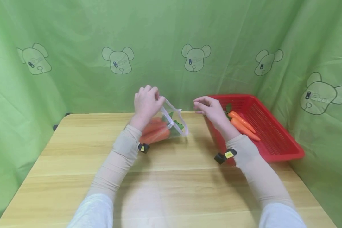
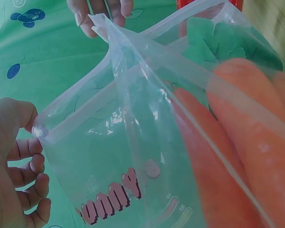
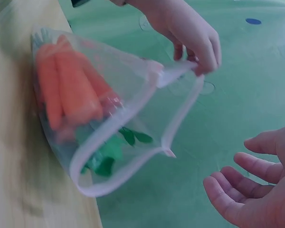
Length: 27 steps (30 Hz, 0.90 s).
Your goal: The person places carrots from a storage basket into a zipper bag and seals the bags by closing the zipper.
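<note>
Carrots [image 2: 256, 142] cropped, left wrist view; right wristband label [image 1: 229, 155] too small to read.

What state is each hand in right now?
Left hand: closed, holding the clear, white-edged plastic bag by its rim.
Right hand: open, holding nothing.

From my spot, L arm [image 1: 117, 167] & R arm [image 1: 262, 171] were stretched fwd, angling in toward e/o. L hand [image 1: 147, 103] was raised, back of it facing up, thumb [image 1: 161, 100] pinched in against the curled fingers [image 1: 144, 90]. R hand [image 1: 212, 110] hung in the air, apart from L, fingers loosely bent, slightly spread, tips approx. twd the L hand.
</note>
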Each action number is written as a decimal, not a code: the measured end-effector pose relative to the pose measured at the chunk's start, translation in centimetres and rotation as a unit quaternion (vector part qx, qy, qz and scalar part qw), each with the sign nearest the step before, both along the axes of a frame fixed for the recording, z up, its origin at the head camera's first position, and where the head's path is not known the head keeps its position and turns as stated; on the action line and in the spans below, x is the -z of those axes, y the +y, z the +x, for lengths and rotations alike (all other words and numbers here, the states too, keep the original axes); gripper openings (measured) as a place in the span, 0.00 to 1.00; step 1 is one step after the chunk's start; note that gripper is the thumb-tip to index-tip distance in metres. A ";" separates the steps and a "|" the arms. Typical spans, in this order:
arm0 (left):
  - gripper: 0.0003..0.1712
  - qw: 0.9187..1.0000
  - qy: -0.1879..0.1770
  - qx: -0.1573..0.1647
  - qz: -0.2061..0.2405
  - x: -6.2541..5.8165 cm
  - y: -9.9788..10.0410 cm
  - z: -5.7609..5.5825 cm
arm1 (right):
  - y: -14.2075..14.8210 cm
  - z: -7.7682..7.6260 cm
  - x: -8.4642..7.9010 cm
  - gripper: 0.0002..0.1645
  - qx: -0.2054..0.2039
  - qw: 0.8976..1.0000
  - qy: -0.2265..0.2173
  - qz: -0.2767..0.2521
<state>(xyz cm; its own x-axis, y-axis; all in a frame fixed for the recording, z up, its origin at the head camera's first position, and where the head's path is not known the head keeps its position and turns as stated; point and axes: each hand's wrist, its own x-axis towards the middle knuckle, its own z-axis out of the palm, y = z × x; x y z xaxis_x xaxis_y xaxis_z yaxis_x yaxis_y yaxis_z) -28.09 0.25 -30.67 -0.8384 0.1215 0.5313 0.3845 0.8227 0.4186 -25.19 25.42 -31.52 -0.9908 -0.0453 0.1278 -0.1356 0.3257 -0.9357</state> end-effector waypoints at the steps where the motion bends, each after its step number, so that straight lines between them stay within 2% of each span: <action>1: 0.09 1.000 0.000 0.000 0.000 0.0 0.0 0.0 | 0.3 0.0 -0.2 0.23 0.006 1.000 0.002 -0.008; 5: 0.09 1.000 -0.001 -0.001 -0.002 0.0 0.0 0.0 | 1.7 0.0 -0.9 0.20 0.028 0.999 0.004 -0.036; 11: 0.09 1.000 0.003 -0.001 -0.003 0.2 -0.1 -0.2 | 4.3 -0.1 -1.7 0.23 0.072 0.997 -0.018 0.018; 15: 0.09 1.000 0.004 -0.002 -0.004 0.3 -0.1 -0.3 | 6.1 -0.4 -1.9 0.24 0.086 0.996 -0.014 0.023; 23: 0.09 1.000 0.006 -0.004 -0.007 0.2 -0.1 -0.3 | 10.2 -1.8 -1.0 0.18 0.115 0.992 -0.039 -0.018; 27: 0.09 1.000 0.003 -0.005 -0.011 0.2 -0.1 -0.2 | 12.0 -2.3 0.1 0.18 0.130 0.990 -0.051 -0.012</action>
<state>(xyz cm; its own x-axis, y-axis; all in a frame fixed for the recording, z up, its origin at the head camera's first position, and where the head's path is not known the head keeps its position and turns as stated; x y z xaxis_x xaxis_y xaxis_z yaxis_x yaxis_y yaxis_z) -28.30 0.19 -30.83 -0.8366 0.1251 0.5333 0.3791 0.8350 0.3988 -27.53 37.40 -31.59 -0.9763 0.2149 0.0254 0.0446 0.3145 -0.9482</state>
